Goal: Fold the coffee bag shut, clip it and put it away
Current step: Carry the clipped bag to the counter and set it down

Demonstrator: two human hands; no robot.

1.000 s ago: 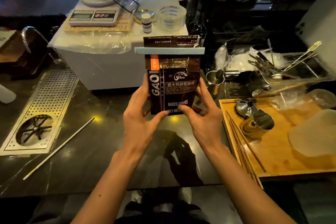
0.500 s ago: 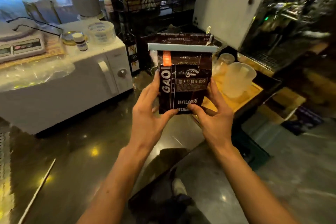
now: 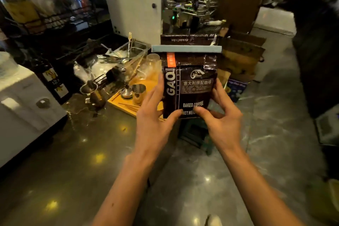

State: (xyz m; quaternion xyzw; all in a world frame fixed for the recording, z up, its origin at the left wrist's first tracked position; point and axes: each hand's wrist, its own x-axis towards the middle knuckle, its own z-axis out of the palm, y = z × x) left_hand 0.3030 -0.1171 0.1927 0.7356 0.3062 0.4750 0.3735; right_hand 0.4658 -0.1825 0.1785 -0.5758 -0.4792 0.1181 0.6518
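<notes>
While upright, bag between both hands' grip

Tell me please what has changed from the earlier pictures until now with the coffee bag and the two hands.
The view has swung right: the white scale table has left the frame, and the wooden tray now lies to the left. The dark brown foil coffee bag has been carried that way, off the counter and over the floor. Unchanged: the left hand and right hand hold its lower sides, and the pale blue bar clip stays across the folded top.
</notes>
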